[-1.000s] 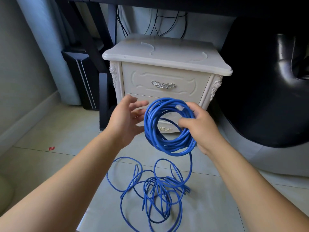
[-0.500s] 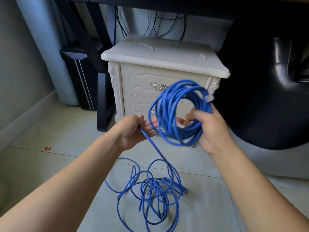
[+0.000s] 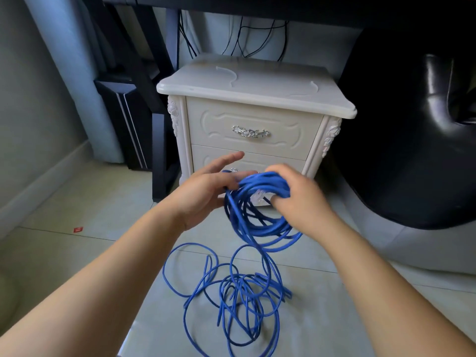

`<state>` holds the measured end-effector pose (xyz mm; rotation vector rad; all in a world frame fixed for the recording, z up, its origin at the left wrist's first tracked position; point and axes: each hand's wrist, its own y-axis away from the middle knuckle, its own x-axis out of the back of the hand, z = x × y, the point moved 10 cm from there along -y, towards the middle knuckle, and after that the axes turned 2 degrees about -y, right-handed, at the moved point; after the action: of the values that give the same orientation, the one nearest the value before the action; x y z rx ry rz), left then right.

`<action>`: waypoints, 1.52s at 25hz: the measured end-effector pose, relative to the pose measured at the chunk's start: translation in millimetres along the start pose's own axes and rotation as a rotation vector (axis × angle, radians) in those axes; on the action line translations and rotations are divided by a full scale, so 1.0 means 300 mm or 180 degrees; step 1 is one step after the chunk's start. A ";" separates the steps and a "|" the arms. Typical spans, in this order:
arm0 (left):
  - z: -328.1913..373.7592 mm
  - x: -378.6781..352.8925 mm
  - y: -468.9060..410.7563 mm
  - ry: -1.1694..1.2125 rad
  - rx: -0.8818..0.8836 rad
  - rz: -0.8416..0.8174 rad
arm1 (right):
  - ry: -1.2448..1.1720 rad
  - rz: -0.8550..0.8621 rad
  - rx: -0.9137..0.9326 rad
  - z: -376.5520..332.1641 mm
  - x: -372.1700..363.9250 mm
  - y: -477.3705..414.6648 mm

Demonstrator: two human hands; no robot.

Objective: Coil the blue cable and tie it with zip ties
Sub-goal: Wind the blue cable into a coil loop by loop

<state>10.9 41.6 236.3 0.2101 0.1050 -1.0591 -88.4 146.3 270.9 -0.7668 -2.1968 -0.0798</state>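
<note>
1. The thin blue plastic-sheathed cable (image 3: 265, 182) is hanging partly wound — a bundle of round loops in the air, just at 6 o'clock of the view's middle.
2. The right hand (image 3: 296, 199) is gripping the bundle at 1 o'clock, fingers curled round the strands.
3. The left hand (image 3: 206, 191) is touching the bundle at 10 o'clock with nearly straight fingers.
4. The rest is sprawling at 6 o'clock in loose tangled rings on the pale tiled floor (image 3: 103, 215).
5. A white carved nightstand (image 3: 252, 119) is standing at 12 o'clock.

Home room: ornate white nightstand (image 3: 253, 124), tiled floor (image 3: 77, 253)
</note>
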 end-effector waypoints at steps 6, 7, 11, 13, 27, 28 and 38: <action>0.022 -0.075 0.037 -0.1204 -0.0242 -0.0684 | -0.0592 -0.0429 -0.0391 0.041 -0.091 0.013; 0.011 -0.074 0.043 -0.1604 -0.0235 -0.0699 | -0.0900 -0.0430 -0.0513 0.050 -0.094 0.010; 0.011 -0.019 0.046 -0.2443 -0.0255 0.0074 | -0.1660 -0.0641 -0.0768 0.075 -0.130 0.013; 0.019 -0.010 0.044 -0.2345 -0.0284 0.0192 | -0.2243 -0.1029 -0.0881 0.069 -0.171 0.028; 0.048 0.074 0.041 -0.2166 -0.0249 0.0329 | -0.2373 -0.0933 -0.1465 0.139 -0.080 0.018; 0.047 0.070 0.040 -0.2223 -0.0255 0.0304 | -0.2183 -0.0895 -0.1349 0.119 -0.073 0.018; 0.020 -0.015 0.039 -0.2926 -0.0563 -0.0002 | -0.1404 -0.1293 -0.0761 0.038 -0.143 0.039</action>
<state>18.9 49.7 244.5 -0.4450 -0.6273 -1.0533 -67.8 137.8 230.7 -0.4815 -2.7771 -0.4179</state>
